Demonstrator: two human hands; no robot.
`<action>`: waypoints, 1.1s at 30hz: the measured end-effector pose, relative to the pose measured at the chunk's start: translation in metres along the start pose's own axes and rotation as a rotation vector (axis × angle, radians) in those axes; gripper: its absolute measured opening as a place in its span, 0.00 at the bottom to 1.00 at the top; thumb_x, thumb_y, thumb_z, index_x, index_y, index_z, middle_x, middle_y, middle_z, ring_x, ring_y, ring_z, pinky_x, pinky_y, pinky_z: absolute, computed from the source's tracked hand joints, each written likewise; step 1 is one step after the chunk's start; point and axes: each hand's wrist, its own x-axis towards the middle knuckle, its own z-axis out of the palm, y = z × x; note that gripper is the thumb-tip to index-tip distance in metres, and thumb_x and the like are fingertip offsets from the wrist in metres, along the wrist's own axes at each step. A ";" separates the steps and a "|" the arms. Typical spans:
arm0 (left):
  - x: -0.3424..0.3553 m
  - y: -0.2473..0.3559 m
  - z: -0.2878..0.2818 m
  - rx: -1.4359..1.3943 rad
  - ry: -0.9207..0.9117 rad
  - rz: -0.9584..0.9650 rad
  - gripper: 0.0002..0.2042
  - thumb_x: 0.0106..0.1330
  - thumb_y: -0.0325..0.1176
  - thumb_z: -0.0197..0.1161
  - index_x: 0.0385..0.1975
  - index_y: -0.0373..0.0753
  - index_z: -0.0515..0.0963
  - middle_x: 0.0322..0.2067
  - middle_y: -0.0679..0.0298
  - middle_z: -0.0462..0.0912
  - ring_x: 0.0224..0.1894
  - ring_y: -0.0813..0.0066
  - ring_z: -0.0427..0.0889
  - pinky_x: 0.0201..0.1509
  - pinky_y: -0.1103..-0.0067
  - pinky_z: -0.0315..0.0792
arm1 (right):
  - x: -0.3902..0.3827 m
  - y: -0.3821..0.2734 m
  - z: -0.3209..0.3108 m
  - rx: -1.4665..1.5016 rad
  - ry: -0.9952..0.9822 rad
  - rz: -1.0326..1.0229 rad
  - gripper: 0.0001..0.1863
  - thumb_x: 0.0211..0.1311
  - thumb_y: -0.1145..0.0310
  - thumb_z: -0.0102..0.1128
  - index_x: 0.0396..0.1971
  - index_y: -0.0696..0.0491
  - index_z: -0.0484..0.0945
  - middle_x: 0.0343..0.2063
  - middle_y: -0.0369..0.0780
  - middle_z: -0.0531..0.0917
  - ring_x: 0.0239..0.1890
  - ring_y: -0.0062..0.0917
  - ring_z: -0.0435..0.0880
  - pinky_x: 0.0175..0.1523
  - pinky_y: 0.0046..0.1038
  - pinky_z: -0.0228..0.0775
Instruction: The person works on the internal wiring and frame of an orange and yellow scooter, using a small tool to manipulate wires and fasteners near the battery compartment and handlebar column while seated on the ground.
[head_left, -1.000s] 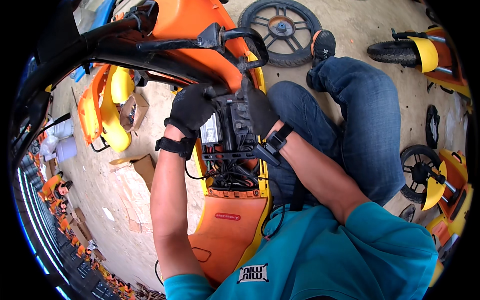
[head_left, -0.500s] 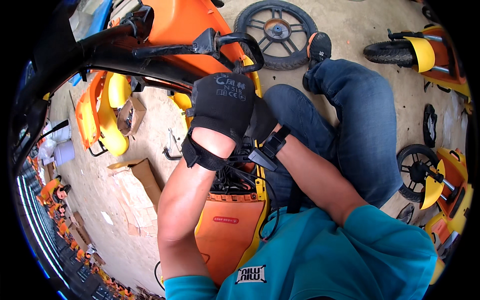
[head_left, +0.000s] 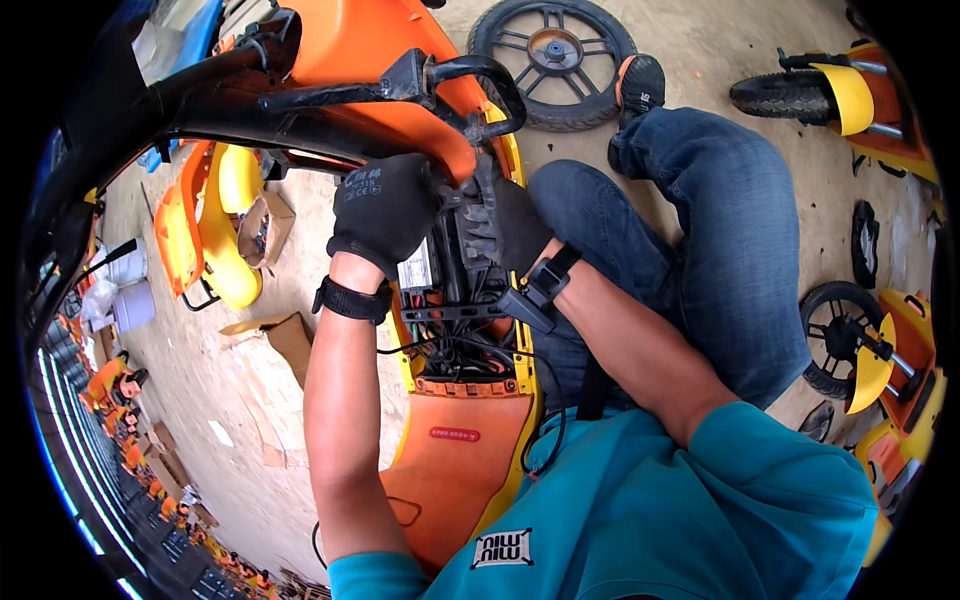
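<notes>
Holds gloved left hand [head_left: 385, 208] curled near silver box [head_left: 418, 268], gloved right hand [head_left: 510, 225] opposite, at open compartment [head_left: 524, 365] containing black wiring [head_left: 468, 362]; cannot tell either hand's grasp.

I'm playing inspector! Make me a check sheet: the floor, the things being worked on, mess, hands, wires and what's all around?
Surface: tan floor, with a few small specks.
Job's things: orange-and-yellow vehicle, its compartment open; inside, a silver box and a black crossbar.
Clutter: black wheel lying flat; cardboard and a small open carton on the left.
Grippers: left hand and right hand, black-gloved, side by side at the compartment's far end; their grasp is hidden.
Cables: black cables crowd the compartment's near end.
Surroundings: more orange-and-yellow vehicles on the right.
</notes>
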 end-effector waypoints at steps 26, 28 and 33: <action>0.012 0.055 -0.003 0.364 -0.017 0.040 0.05 0.55 0.35 0.64 0.28 0.43 0.80 0.24 0.58 0.82 0.32 0.58 0.84 0.36 0.65 0.76 | -0.015 -0.009 0.011 -0.020 0.069 0.007 0.27 0.67 0.39 0.50 0.51 0.47 0.73 0.41 0.36 0.80 0.43 0.24 0.79 0.46 0.28 0.73; 0.007 0.036 -0.004 0.295 -0.004 0.050 0.05 0.56 0.36 0.63 0.27 0.43 0.80 0.24 0.57 0.83 0.32 0.57 0.84 0.36 0.65 0.76 | -0.014 -0.009 0.014 -0.018 0.092 0.079 0.26 0.67 0.38 0.50 0.46 0.47 0.75 0.36 0.35 0.82 0.38 0.23 0.81 0.41 0.27 0.75; 0.011 0.011 -0.007 0.123 -0.074 -0.027 0.07 0.57 0.38 0.63 0.29 0.44 0.83 0.27 0.56 0.84 0.34 0.55 0.84 0.40 0.64 0.77 | 0.008 0.003 -0.006 0.047 -0.080 -0.035 0.25 0.66 0.35 0.49 0.30 0.44 0.74 0.21 0.30 0.77 0.21 0.18 0.74 0.26 0.23 0.67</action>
